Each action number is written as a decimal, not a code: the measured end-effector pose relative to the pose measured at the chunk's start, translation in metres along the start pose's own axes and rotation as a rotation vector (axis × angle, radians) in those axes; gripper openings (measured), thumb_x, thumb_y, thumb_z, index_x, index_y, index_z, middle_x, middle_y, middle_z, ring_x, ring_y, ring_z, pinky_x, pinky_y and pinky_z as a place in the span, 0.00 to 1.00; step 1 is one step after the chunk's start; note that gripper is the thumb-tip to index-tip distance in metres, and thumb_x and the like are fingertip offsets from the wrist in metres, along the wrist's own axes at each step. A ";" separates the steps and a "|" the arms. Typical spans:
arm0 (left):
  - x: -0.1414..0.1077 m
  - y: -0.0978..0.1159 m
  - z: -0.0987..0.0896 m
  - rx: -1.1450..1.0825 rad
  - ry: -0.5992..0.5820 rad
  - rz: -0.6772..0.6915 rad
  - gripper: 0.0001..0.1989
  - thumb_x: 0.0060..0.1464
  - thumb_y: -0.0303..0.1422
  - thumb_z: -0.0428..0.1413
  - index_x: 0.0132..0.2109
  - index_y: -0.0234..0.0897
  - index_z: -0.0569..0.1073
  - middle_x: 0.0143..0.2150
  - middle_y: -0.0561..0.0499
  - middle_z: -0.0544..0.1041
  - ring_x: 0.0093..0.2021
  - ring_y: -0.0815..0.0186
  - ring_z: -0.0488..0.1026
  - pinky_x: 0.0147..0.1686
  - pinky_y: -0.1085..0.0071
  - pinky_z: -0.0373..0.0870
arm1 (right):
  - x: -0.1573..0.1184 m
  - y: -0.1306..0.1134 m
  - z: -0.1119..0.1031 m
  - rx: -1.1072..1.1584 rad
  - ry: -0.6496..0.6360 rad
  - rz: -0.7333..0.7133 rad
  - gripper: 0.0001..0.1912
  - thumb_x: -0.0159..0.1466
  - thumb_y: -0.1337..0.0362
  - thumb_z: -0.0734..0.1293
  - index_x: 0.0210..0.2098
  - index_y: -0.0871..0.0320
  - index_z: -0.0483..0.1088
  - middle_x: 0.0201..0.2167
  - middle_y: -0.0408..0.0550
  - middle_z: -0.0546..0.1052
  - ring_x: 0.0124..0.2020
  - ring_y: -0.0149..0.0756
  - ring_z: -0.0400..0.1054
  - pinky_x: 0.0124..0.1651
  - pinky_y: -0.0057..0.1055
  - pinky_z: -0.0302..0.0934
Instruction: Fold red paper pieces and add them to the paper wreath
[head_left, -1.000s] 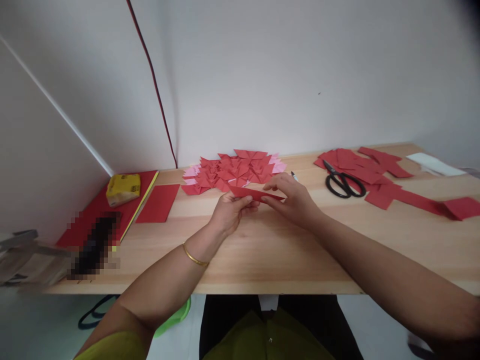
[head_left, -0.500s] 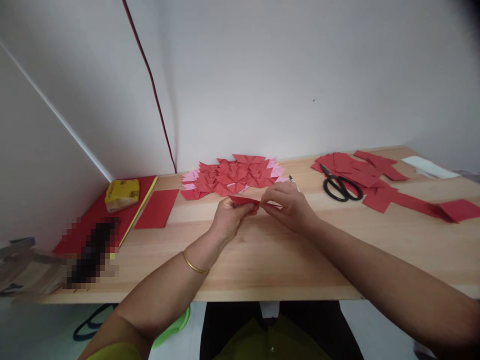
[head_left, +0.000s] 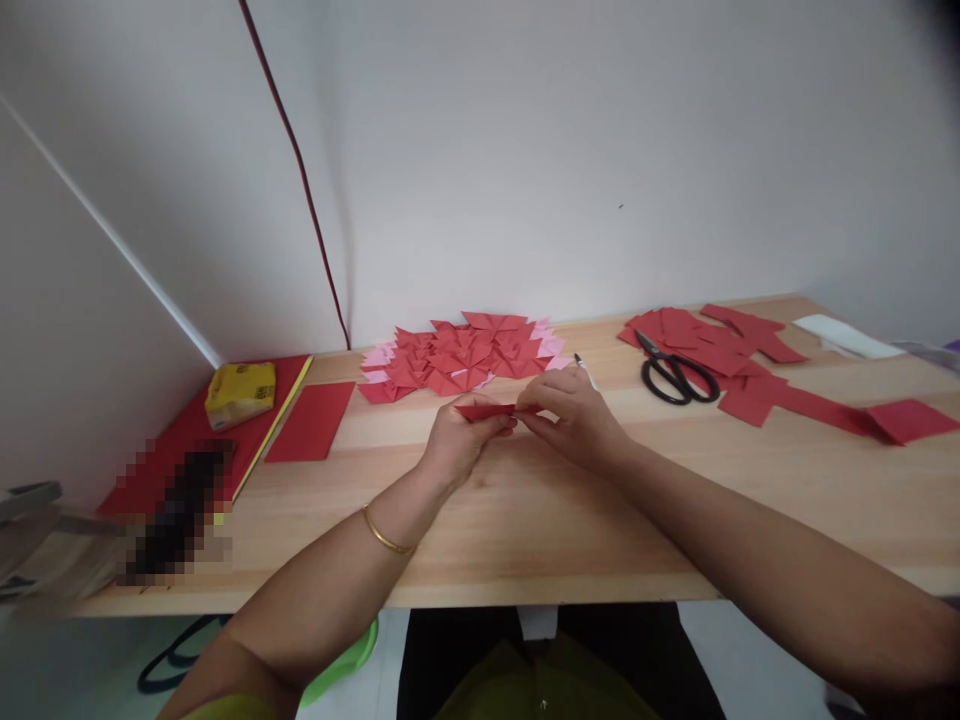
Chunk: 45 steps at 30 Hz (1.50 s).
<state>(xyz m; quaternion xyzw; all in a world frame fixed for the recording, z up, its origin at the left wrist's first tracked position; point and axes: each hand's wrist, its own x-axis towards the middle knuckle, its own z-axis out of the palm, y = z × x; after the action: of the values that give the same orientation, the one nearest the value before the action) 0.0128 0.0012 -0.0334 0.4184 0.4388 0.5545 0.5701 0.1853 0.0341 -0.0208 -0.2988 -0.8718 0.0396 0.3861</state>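
A small piece of red paper (head_left: 486,411) is held between both hands above the middle of the table, seen almost edge-on. My left hand (head_left: 459,445) grips its left part, thumb on the near side. My right hand (head_left: 574,415) pinches the paper's right part between thumb and fingers, hiding some of it. Just beyond the hands lies a pile of folded red paper pieces (head_left: 465,355), with pink folded pieces (head_left: 551,345) showing at its sides. A pen (head_left: 583,368) lies behind my right hand, partly covered by it.
Black-handled scissors (head_left: 679,380) rest against loose red paper pieces (head_left: 697,335) on the right, near a white strip (head_left: 847,336). At left are a red paper stack (head_left: 311,422) and a yellow packet (head_left: 241,392) on a larger red sheet (head_left: 176,440). A wall (head_left: 480,160) stands behind the table.
The paper has tilted in the fingers: its right part, which showed as a raised flap past the fingertips, now sits flatter and more hidden. Both hands keep their hold and have barely moved.
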 end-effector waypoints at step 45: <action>-0.001 -0.001 0.000 -0.036 -0.093 0.036 0.12 0.39 0.32 0.65 0.34 0.33 0.76 0.29 0.52 0.75 0.25 0.73 0.69 0.25 0.75 0.64 | -0.001 -0.009 -0.003 0.329 0.085 0.191 0.03 0.59 0.68 0.66 0.31 0.56 0.66 0.37 0.49 0.74 0.41 0.37 0.69 0.37 0.30 0.65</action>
<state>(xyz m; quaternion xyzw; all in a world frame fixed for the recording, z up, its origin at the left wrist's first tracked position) 0.0131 0.0005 -0.0348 0.4410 0.3944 0.5524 0.5873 0.1841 0.0258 -0.0169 -0.3144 -0.8042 0.2052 0.4608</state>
